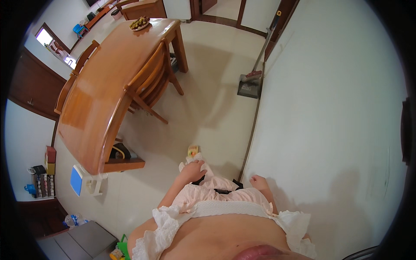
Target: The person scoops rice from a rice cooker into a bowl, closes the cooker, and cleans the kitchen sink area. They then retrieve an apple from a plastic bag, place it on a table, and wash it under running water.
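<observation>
My left hand (pixel 192 171) hangs low in front of my body, palm down, fingers loosely bent, holding nothing that I can see; it is above the pale pink clothing on my leg. My right hand (pixel 259 182) is curled beside my other hip, near the white wall (pixel 318 107); whether its fingers hold anything cannot be told. A slipper (pixel 193 150) with a yellow pattern shows on the floor just beyond my left hand. Farther ahead, a long-handled dustpan (pixel 249 88) stands on the floor against the wall.
A wooden dining table (pixel 94 87) stands at the left with wooden chairs (pixel 152 78) and a plate of fruit (pixel 139 23). Nearer are a blue and white stool (pixel 76 180) and a grey sofa (pixel 78 242). A doorway frame (pixel 217 20) lies ahead.
</observation>
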Available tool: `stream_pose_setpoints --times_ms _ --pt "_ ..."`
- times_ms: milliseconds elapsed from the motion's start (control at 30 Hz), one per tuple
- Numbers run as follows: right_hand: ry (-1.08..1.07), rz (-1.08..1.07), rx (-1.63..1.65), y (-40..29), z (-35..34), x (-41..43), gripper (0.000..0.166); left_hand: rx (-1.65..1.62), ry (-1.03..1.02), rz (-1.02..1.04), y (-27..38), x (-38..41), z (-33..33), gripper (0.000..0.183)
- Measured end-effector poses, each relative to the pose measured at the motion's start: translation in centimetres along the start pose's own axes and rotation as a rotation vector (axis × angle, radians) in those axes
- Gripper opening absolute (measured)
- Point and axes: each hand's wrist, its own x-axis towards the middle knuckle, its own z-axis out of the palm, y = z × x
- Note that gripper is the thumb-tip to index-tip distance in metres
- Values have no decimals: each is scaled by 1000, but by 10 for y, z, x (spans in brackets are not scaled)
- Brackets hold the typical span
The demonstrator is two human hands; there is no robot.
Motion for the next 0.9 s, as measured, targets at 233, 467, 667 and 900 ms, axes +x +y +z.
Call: stream_pose_setpoints --times_ms 233,467,667,900 --pt "71 -421 -39 -189 -53 224 30 -67 14 -108 -80 119 -113 47" --pt "-40 -545 175 -373 -141 403 29 46 93 -291 -144 267 -269 47" --pt "-32 -541 317 -410 -208 548 27 71 140 -62 -139 461 -385 45" --pt "35 -319 366 -402 -325 761 24 -148 452 -131 -122 692 -508 47"
